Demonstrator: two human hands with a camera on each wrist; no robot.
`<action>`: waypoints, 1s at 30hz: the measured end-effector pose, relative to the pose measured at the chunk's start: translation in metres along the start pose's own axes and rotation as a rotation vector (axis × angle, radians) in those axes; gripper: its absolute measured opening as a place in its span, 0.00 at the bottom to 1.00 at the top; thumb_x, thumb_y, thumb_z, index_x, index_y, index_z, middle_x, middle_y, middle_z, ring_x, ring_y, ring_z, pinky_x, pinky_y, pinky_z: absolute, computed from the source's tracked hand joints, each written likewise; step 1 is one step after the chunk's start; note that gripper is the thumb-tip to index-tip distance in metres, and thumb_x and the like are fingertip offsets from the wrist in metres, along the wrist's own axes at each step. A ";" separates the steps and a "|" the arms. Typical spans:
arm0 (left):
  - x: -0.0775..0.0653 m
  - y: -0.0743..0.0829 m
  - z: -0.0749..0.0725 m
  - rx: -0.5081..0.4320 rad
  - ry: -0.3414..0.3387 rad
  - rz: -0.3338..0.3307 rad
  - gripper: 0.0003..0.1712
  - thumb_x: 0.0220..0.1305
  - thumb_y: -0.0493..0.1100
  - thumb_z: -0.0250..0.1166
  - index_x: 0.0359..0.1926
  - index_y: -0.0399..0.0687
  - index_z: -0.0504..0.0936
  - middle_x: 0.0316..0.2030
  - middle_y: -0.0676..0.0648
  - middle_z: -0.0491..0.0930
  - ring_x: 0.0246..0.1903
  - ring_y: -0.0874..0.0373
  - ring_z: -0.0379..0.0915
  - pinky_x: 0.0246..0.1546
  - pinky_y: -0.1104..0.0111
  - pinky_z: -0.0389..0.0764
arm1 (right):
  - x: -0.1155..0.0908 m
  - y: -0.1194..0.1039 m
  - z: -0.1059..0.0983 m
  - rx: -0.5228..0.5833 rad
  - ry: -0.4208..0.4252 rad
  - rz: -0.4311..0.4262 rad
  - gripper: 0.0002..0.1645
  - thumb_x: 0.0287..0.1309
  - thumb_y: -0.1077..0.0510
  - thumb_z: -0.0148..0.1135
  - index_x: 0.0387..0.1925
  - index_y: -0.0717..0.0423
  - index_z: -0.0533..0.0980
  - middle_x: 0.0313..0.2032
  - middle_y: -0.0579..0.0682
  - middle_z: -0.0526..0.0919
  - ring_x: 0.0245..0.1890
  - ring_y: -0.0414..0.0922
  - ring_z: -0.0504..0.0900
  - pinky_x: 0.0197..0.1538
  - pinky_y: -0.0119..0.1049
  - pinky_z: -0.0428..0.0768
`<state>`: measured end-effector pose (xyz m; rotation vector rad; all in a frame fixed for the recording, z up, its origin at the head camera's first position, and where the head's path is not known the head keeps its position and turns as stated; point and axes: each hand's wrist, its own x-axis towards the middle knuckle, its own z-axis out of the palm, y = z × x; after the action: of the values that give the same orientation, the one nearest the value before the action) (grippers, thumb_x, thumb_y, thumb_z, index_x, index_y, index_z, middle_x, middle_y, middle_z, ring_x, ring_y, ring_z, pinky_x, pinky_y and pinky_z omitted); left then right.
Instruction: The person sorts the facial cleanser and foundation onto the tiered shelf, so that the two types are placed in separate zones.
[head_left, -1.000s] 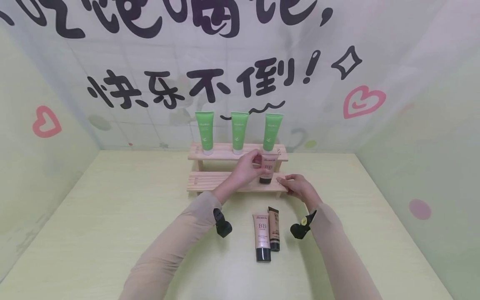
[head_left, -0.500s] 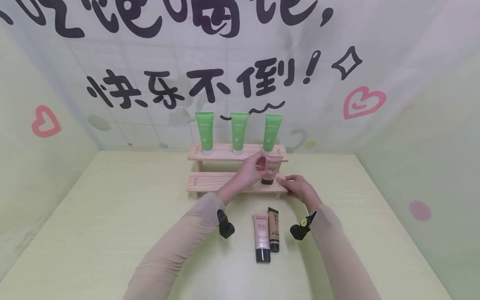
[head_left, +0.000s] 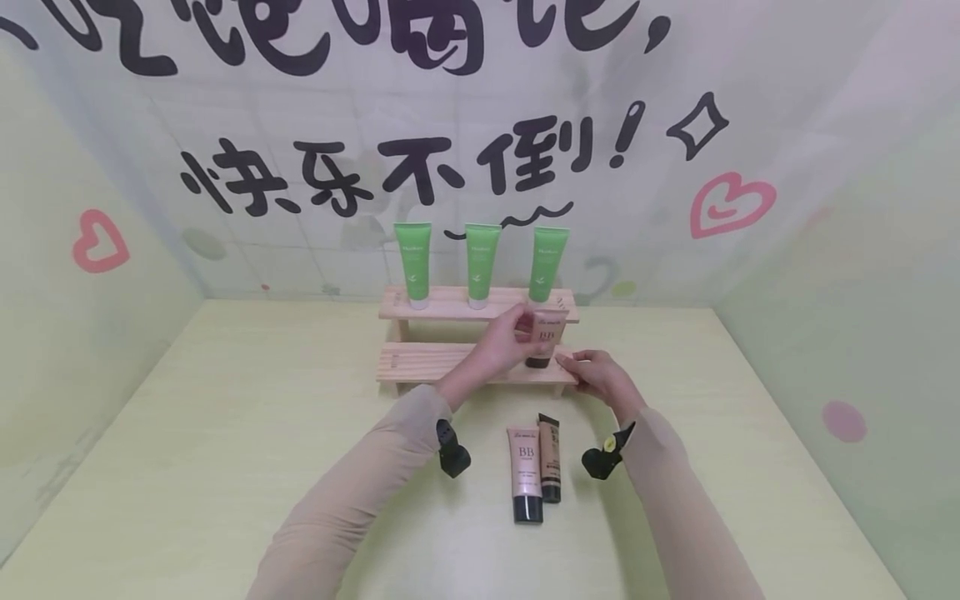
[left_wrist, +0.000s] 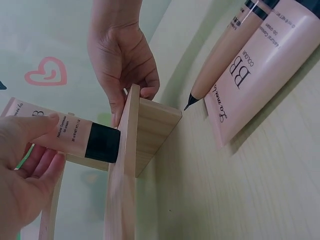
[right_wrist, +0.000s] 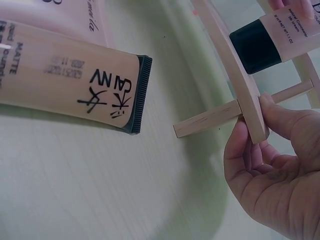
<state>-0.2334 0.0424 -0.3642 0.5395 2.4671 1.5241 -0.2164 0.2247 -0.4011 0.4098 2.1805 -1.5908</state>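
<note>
My left hand (head_left: 501, 343) holds a pink BB cream tube (head_left: 551, 323) between thumb and fingers, black cap down. In the left wrist view its cap (left_wrist: 102, 143) meets the lower step of a two-step wooden stand (head_left: 420, 360), near the right end. The right end of that same step is pinched by my right hand (head_left: 600, 377), thumb on top and fingers beneath, as the right wrist view shows. On the upper step stand three green tubes, left (head_left: 415, 260), middle (head_left: 481, 260) and right (head_left: 548, 260), white caps down.
In front of the stand, another pink BB cream tube (head_left: 527, 473) lies on the table (head_left: 247, 450). Touching or nearly touching it is a tan foundation tube (head_left: 551, 460) with black ends. A printed wall rises behind the stand, with side walls left and right.
My left hand has shifted slightly to the right along the lower step with the BB cream tube, mostly in the first half second. My right hand keeps its hold on the step.
</note>
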 end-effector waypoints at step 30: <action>-0.025 -0.027 -0.016 -0.001 -0.064 -0.108 0.30 0.47 0.42 0.70 0.52 0.40 0.70 0.50 0.42 0.75 0.50 0.50 0.73 0.51 0.66 0.78 | 0.002 0.002 -0.001 0.002 -0.001 0.005 0.32 0.64 0.52 0.50 0.58 0.72 0.57 0.24 0.43 0.72 0.22 0.33 0.71 0.29 0.23 0.76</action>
<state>-0.2215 0.0079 -0.3814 0.4391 2.4059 1.4443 -0.2178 0.2260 -0.4037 0.4145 2.1755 -1.5899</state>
